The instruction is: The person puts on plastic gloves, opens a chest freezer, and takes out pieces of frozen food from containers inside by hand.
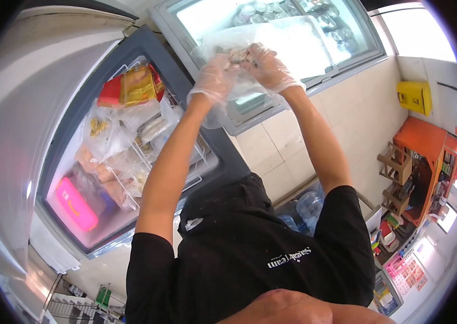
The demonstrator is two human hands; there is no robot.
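My left hand (pixel 217 75) and my right hand (pixel 269 66) both wear loose, clear plastic gloves. They meet over a glass-topped chest cooler (pixel 323 81), with fingers curled around a lump of pale, pinkish-brown food pieces (pixel 241 55). The exact kind of food cannot be made out. Clear plastic (pixel 209 47), seemingly a bag, spreads around and beyond the fingers, lit brightly from the glass. Part of the food is hidden by my fingers.
To the left, an open chest freezer (pixel 223 154) holds bagged food, a red-and-gold packet (pixel 138 86) and a pink box (pixel 77 204). Cans (pixel 261 12) show under the cooler glass. Water bottles (pixel 310 205), a yellow bin (pixel 415 98) and wooden stools (pixel 396 163) stand right.
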